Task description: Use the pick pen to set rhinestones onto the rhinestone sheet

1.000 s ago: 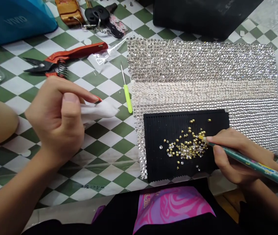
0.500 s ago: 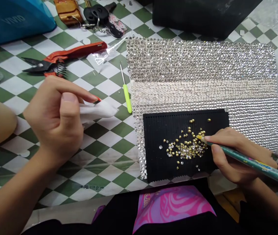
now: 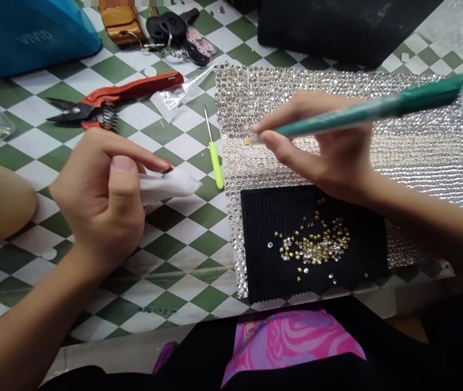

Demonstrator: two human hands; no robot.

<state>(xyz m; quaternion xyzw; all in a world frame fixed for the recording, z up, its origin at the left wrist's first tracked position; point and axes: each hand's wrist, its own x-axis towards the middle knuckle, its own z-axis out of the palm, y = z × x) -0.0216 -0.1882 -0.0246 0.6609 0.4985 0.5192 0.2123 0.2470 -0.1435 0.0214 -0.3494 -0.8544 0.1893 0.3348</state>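
The right hand pinches a blurred green pencil, tip over the left of the rhinestone sheet, contact unclear. The left hand grips white material, partly hidden.

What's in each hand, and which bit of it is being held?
The right hand pinches a green pencil-like stick near its yellow tip. The left hand grips a white thing, with one end sticking out; I can't tell what it is.
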